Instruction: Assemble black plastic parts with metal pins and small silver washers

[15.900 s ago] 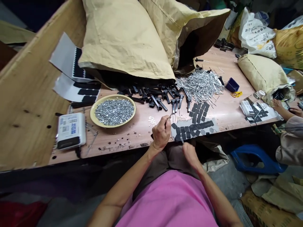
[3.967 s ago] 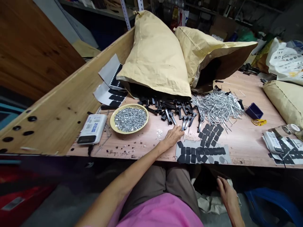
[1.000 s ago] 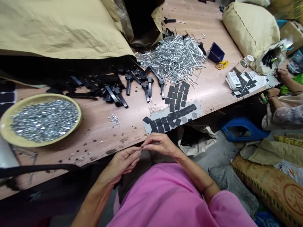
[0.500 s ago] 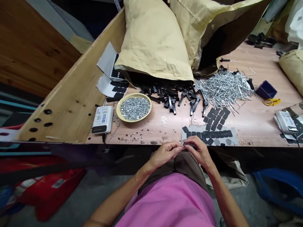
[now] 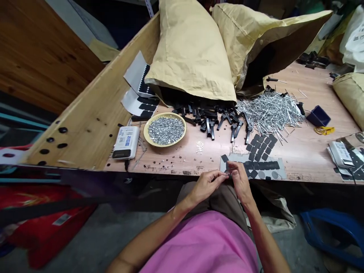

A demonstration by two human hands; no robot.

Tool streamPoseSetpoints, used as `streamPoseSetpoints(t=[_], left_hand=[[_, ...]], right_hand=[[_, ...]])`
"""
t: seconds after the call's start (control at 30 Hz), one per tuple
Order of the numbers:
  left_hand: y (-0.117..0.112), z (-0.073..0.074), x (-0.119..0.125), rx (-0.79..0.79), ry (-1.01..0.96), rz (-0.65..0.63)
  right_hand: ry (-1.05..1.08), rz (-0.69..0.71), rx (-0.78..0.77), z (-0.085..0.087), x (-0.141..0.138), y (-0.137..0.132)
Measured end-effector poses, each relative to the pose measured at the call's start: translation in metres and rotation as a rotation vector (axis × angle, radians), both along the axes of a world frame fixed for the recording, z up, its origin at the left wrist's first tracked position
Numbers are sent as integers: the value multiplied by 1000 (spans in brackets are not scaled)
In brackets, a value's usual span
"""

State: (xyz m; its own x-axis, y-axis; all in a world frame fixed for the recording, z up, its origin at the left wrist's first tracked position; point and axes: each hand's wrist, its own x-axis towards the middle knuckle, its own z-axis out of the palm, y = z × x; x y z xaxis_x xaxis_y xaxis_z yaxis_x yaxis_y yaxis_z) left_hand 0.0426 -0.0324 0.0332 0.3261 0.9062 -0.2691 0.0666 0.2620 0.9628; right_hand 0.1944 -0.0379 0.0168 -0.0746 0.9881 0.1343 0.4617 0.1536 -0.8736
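Note:
At the table's front edge, my left hand (image 5: 208,185) has its thumb and index finger pinched together. Beside it, the fingers of my right hand (image 5: 240,182) are bent towards the same spot. Something small and dark, with a thin pale line, shows between the fingertips; its kind is too small to tell. Just beyond my right hand lies a grey sheet (image 5: 281,171) with black pads (image 5: 260,165) on it. Farther back are several black plastic parts (image 5: 210,127) and a heap of thin metal pins (image 5: 273,112).
A yellow bowl (image 5: 163,145) of small metal pieces stands left of centre, beside a white device (image 5: 126,142). Small washers (image 5: 200,147) lie right of the bowl. Large paper sacks (image 5: 193,53) fill the back. A dark blue tray (image 5: 318,115) sits at the right.
My right hand has turned and its fingers have straightened somewhat beside my left. The whole view has shifted slightly, and both hands stay together at the table's edge.

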Motion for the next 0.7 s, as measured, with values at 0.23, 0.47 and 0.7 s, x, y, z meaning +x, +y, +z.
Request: streamPoseSetpoints(t=[0.23,0.47,0.7], left_hand=[[-3,-4,1,10,14,23],[-3,-8,18,-110,-207,175],[-7,-18,36,-241,-336,261]], right_hand=[[-6,68,-5,7,5,7],[-52,-290,-160,1,-4,-12],[460,-141,-487,-12,-18,-46]])
